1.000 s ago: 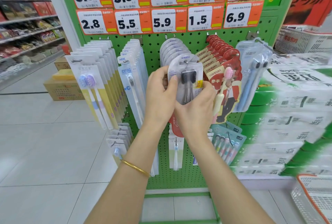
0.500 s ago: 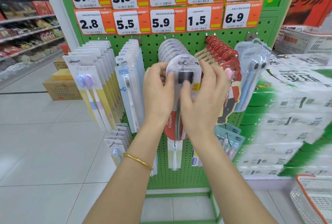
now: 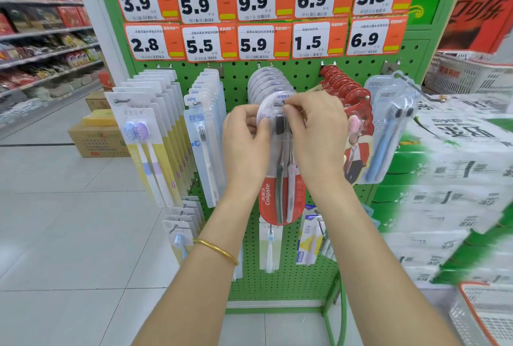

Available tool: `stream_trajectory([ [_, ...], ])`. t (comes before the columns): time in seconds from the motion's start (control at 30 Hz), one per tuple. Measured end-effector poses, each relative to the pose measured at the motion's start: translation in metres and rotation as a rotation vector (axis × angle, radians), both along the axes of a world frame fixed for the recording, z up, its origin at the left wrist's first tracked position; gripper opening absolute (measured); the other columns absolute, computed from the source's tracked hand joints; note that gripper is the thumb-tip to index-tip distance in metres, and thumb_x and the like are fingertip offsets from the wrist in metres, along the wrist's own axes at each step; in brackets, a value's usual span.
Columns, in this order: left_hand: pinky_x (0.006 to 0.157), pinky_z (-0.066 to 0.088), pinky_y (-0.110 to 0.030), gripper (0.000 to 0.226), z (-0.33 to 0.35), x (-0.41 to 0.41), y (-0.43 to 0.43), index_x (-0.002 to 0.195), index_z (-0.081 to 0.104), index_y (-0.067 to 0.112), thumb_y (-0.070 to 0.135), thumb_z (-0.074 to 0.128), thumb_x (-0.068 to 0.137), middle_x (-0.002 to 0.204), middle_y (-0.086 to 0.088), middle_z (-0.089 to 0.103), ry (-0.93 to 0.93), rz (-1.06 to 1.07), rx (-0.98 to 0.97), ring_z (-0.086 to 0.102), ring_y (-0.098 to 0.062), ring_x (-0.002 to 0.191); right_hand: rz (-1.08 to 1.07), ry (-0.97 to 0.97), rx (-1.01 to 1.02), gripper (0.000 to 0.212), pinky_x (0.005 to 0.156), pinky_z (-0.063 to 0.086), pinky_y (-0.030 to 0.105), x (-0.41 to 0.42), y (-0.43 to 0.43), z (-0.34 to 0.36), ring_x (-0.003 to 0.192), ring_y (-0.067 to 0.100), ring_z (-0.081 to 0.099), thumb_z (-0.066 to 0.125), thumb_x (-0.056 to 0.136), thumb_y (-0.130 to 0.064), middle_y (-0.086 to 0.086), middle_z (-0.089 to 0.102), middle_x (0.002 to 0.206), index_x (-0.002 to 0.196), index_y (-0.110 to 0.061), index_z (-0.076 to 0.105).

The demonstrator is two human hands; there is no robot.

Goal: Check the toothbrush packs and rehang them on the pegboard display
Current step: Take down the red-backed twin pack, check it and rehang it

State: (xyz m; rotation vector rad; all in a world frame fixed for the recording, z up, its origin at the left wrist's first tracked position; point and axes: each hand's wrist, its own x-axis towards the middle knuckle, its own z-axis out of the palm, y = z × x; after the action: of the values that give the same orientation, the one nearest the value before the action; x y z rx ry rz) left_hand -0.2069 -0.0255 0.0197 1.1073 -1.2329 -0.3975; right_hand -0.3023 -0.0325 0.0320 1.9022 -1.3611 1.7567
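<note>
Both hands held one Colgate toothbrush pack (image 3: 281, 195) in front of the green pegboard (image 3: 304, 77), at the front of the middle row of similar round-topped packs (image 3: 266, 80). The left hand (image 3: 245, 148) gripped the left edge of the pack, with its fingers curled and the thumb laid on the front. The right hand (image 3: 319, 134) pinched the top of the pack between thumb and fingertips, the other fingers bent. Whether the hole of the pack already sat on the peg, I could not tell. Inside the pack were two toothbrushes, one dark and one pale. A gold bangle (image 3: 216, 250) was around the left wrist. Five rows of packs hung in the upper line of the board, and above them ten price tags (image 3: 254, 43) were fully visible, in two lines of five.
</note>
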Motion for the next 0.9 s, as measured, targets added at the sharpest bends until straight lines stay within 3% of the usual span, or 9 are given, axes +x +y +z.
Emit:
stream_trajectory([
  [0.37,0.072,0.044,-0.012,0.011,0.002,0.003,-0.004,0.097,0.053,0.02,0.011,0.056,0.091,0.1,-0.001,0.059,-0.023,-0.002,0.032,0.054,-0.003,0.081,-0.071,0.029,-0.062,0.008,0.066,0.022,0.022,0.002,-0.004,-0.001,0.074,0.027,0.053,0.061,0.083,-0.01,0.005,0.062,0.073,0.076,-0.007,0.063],
  [0.5,0.075,0.046,-0.018,0.013,0.003,0.002,-0.007,0.091,0.051,0.024,0.012,0.058,0.09,0.099,-0.002,0.059,-0.044,0.026,0.01,0.055,-0.008,0.083,-0.067,0.023,-0.06,0.008,0.068,0.033,0.028,0.002,-0.006,-0.001,0.076,0.028,0.052,0.06,0.085,-0.011,0.005,0.062,0.075,0.078,-0.007,0.063],
  [0.63,0.075,0.047,-0.018,0.01,0.001,0.0,-0.008,0.094,0.052,0.021,0.013,0.056,0.091,0.099,-0.001,0.059,-0.017,0.047,0.034,0.055,-0.006,0.083,-0.067,0.019,-0.063,0.006,0.07,0.033,0.028,0.002,-0.006,-0.005,0.077,0.028,0.052,0.061,0.085,-0.011,0.005,0.062,0.077,0.08,-0.008,0.063],
  [0.9,0.068,0.043,-0.01,0.009,-0.008,0.001,-0.003,0.093,0.051,0.02,0.012,0.057,0.091,0.089,0.007,0.056,-0.014,0.021,0.034,0.053,0.0,0.076,-0.068,0.007,-0.059,0.008,0.072,0.032,0.027,0.003,-0.001,-0.008,0.08,0.027,0.054,0.06,0.086,-0.013,0.004,0.063,0.081,0.082,-0.009,0.065],
])
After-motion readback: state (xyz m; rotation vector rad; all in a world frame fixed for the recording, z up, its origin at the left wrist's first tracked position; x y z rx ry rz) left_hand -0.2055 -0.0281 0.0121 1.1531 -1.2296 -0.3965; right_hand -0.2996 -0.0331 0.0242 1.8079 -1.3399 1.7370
